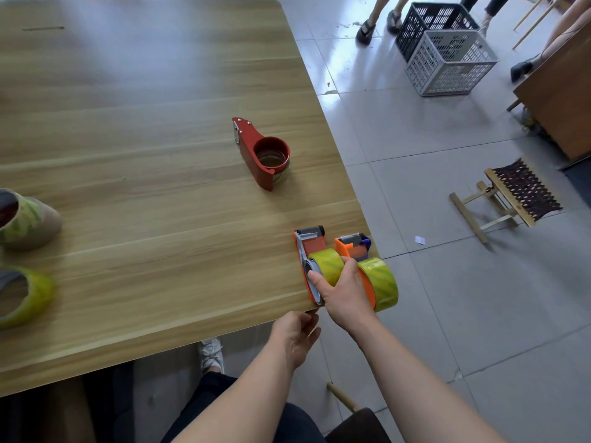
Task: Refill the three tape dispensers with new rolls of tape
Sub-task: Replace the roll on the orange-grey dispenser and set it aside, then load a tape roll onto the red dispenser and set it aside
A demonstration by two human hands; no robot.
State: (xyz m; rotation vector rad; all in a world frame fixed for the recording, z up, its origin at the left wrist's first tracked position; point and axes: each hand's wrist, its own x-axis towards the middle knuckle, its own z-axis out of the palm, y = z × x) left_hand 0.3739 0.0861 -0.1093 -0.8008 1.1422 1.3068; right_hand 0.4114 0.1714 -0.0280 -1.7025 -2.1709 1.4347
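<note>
Two orange tape dispensers stand side by side at the table's near right corner. My right hand (342, 289) grips the left one (308, 247) around its yellow-green tape roll (327, 265). The right dispenser (353, 246) carries a larger yellow-green roll (382, 282) that overhangs the table edge. A red dispenser (256, 155) lies further back in the middle of the table, with a thin roll on its hub. My left hand (295, 334) hovers just below the table edge with loosely curled fingers and holds nothing.
At the left edge of the wooden table (144, 155) lie a camouflage-patterned roll (27, 220) and a yellow-green roll (27, 295). Two stacked crates (447, 55), a small folding stool (508, 196) and other people's legs are on the tiled floor to the right.
</note>
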